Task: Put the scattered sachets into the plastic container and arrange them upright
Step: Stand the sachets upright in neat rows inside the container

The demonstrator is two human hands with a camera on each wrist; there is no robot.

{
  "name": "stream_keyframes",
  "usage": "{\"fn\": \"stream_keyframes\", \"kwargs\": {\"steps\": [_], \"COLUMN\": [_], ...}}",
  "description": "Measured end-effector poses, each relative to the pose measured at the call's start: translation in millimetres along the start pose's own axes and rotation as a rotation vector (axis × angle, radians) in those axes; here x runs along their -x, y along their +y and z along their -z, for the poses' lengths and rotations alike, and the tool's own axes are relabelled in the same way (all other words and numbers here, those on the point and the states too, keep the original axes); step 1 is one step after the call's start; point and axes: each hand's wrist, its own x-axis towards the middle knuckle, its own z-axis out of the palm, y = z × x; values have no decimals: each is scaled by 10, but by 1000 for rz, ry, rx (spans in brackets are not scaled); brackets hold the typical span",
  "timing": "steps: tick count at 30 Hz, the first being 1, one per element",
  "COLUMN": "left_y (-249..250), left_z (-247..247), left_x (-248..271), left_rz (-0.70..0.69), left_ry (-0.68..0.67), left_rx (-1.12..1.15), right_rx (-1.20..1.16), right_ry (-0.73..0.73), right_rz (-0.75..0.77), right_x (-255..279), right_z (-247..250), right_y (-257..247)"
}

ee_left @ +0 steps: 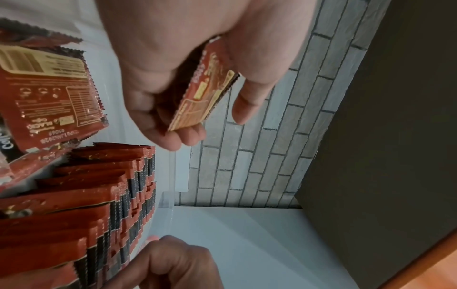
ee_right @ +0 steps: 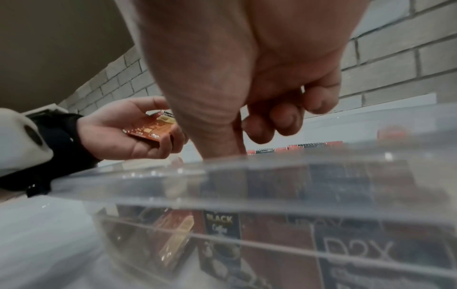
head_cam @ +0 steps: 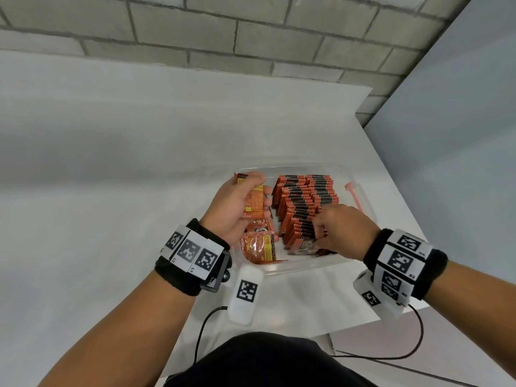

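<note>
Sachets [head_cam: 303, 208] mostly stand in rows inside the plastic container [head_cam: 360, 191] on the bench; left hand [head_cam: 237, 202] grips a small stack ready to slot in, right hand [head_cam: 339, 233] curled, pinching the near row upright.

A bare recording room of some kind, its exact sort unclear. A white table [head_cam: 111, 163] fills the near scene. A grey brick wall [head_cam: 223, 29] stands at the far side.
</note>
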Motion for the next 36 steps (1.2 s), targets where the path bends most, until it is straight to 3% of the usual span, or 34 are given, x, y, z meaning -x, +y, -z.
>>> {"fn": "stream_keyframes", "kwargs": {"steps": [7,17,20,25,32,36], "left_y": [-3,-13,-14,21,38,63], "left_z": [2,-14,-2,-63,-304,-372], "left_x": [-7,1,23,57,80,103], "left_rz": [16,12,29,61,-66,-67], "left_ry": [4,13,16,-9,-107,-55], "left_rx": [10,-13,1,-136,-363,-370], "right_rx": [120,31,-113,-525,-941,-1002], "right_ry": [-4,20,51,252,151,249], "right_rz": [17,3,-2,-34,31,31], "right_x": [-28,-10,10,27,-13,4], "right_z": [-14,15,83,339,507,533], "right_y": [-10,34,88,148,21,26]}}
